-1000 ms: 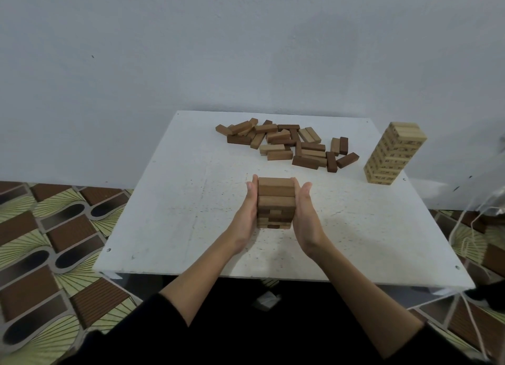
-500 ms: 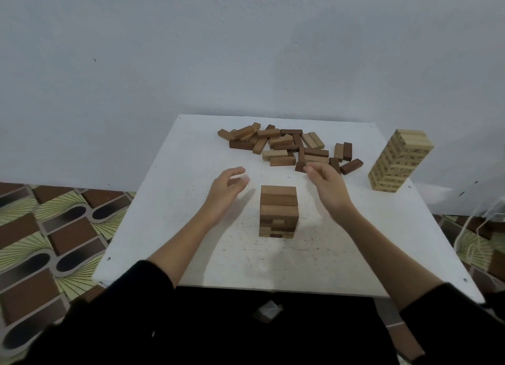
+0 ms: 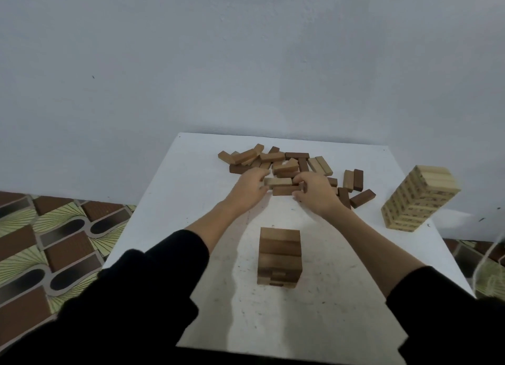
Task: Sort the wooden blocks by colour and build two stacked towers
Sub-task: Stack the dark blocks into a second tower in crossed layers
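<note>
A short tower of brown blocks (image 3: 279, 255) stands on the white table (image 3: 191, 201) near me. A taller tower of light blocks (image 3: 418, 199) stands at the table's right edge, leaning in this view. A loose pile of brown and light blocks (image 3: 289, 161) lies at the far side. My left hand (image 3: 248, 188) is at the pile's near edge, its curled fingers on the left end of a light block (image 3: 278, 181). My right hand (image 3: 315, 192) pinches the right end of a brown block (image 3: 284, 190) lying just below it.
A plain grey wall rises right behind the table. Patterned brown and green floor tiles (image 3: 54, 241) show to the left and right. A white cord (image 3: 492, 258) hangs at the right edge. Bare tabletop lies between the brown tower and the pile.
Both hands left the sides of the brown tower, opened, and reached forward to the loose pile, where they now close on two blocks. The tower stands untouched.
</note>
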### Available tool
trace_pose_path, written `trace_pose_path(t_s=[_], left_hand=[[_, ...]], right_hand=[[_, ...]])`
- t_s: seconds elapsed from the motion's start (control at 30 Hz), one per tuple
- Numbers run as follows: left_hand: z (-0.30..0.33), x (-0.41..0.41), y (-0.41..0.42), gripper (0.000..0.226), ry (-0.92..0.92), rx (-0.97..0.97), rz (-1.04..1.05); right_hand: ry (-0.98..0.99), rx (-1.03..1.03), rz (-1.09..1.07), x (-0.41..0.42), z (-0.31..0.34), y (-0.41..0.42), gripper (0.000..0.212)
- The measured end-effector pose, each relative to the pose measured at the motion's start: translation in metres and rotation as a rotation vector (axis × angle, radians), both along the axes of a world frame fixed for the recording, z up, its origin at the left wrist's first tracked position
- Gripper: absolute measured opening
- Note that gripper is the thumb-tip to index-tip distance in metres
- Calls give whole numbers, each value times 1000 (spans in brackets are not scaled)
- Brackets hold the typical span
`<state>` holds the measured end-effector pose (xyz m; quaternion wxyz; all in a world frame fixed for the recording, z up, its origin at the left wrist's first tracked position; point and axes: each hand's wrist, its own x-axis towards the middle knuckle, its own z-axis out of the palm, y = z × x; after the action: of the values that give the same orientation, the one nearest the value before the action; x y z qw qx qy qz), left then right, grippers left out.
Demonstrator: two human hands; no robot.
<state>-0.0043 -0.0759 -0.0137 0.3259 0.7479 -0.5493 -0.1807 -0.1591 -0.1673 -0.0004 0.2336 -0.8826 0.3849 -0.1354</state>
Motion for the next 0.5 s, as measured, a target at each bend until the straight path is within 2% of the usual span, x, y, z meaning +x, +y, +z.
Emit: trace_pose_path(t_s=[0.17,0.33,0.5], left_hand=[[3,-7,-26,39,-101,-2,-79],[-2,-5,-37,27,-34,34,-56],[-8,6,-24,27,2,43,-19]], right_hand=[[141,-76,9,10,-11,-11,23],[214,-130,45,12,-14,-18,22],[212,-75,116,15,-10,-22,16]])
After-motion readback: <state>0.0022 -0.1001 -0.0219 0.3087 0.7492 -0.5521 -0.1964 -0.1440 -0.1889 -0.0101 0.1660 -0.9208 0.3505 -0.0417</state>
